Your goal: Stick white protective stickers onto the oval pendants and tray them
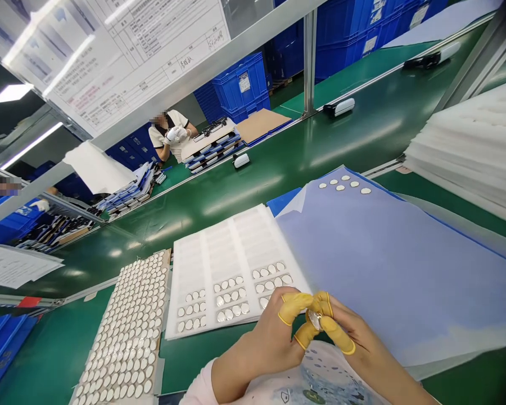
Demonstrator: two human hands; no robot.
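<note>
Here, both hands meet at six o'clock in the view, just above the person's lap. The left hand (270,340) and the right hand (362,349) share one small round disc (315,320). Each grip is closed on it, pinching it between fingertips capped in yellow finger cots (293,305). The disc is held in the air, clear of the green surface (202,349).

Doing this well seems to depend on a light pinch. The cots should press on the rim rather than the bright face, so the disc neither smears nor flips out. Keeping the wrists low and close together should steady so small a piece.

From the hands, the white slotted tray (219,247) lies at eleven o'clock, its nearest rows part filled with similar discs. The crowded backing sheet (167,260) lies at nine o'clock. The pale blue sheet (383,270) spreads toward two o'clock.
</note>
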